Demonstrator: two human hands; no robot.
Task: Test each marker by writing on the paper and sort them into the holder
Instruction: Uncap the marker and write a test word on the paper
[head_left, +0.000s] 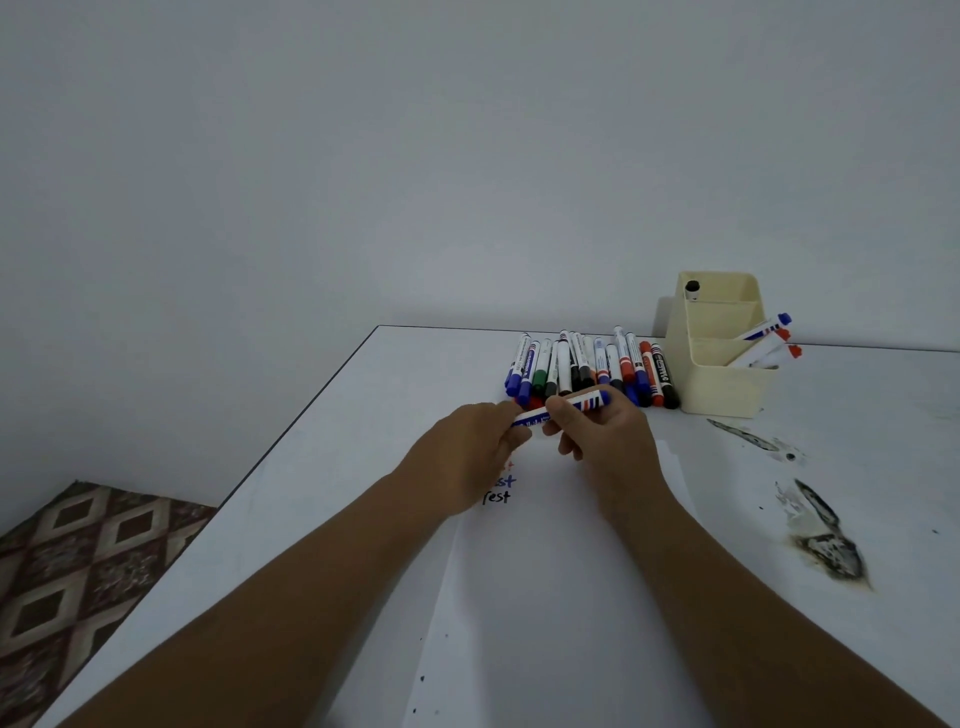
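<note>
Both my hands hold one blue-and-white marker (584, 404) level above the top of the paper (561, 597). My left hand (467, 457) grips its left end; my right hand (597, 436) pinches the barrel near the middle. The word "test" is written on the paper in black and blue, partly hidden by my left hand. Just beyond my hands, a pile of markers (592, 366) in blue, green, black and red lies on the table. The cream holder (727, 384) stands to the right, with a black marker (692, 290) in a back compartment and several markers (769, 343) leaning out of the front one.
The white table (322, 467) has its left edge running diagonally, with a patterned carpet (78, 582) below. Dark burn-like stains (826, 545) mark the table to the right of the paper. A plain wall rises behind.
</note>
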